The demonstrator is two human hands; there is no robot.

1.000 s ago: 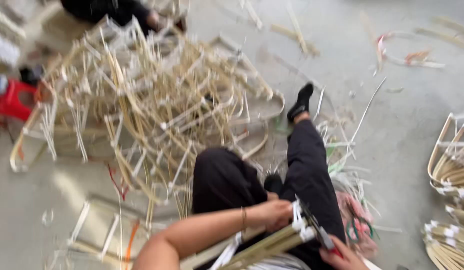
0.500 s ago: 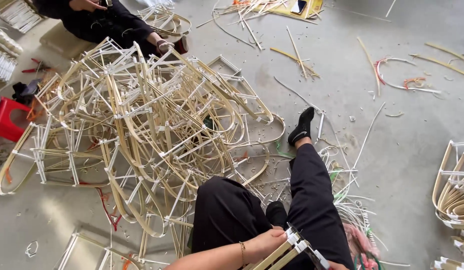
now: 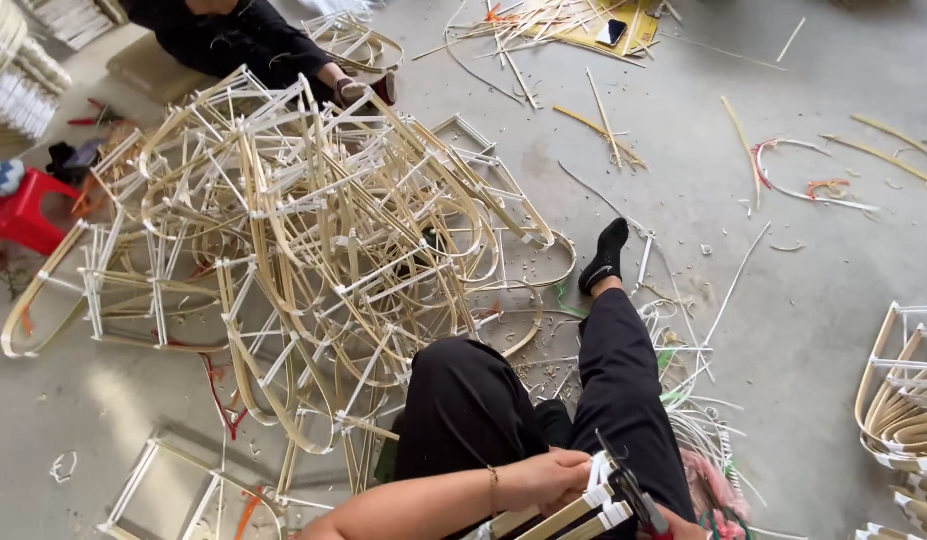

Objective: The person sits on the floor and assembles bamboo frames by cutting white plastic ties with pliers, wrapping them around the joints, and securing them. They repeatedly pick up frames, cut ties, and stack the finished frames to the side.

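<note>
Large heap of bamboo frames (image 3: 293,250) crowds the concrete floor (image 3: 783,300) beyond the fingers; open room lies rightward. Left hand (image 3: 548,478), fingers curled, pinches a taped bamboo-strip bundle (image 3: 573,508) over the lap; it could slip. Right hand's fingers: cannot tell.

bamboo strip bundle (image 3: 573,508) | pale, white-taped joints | tilted across lap | bottom frame edge

Frame heap (image 3: 303,230) left of outstretched leg (image 3: 613,370)
</note>
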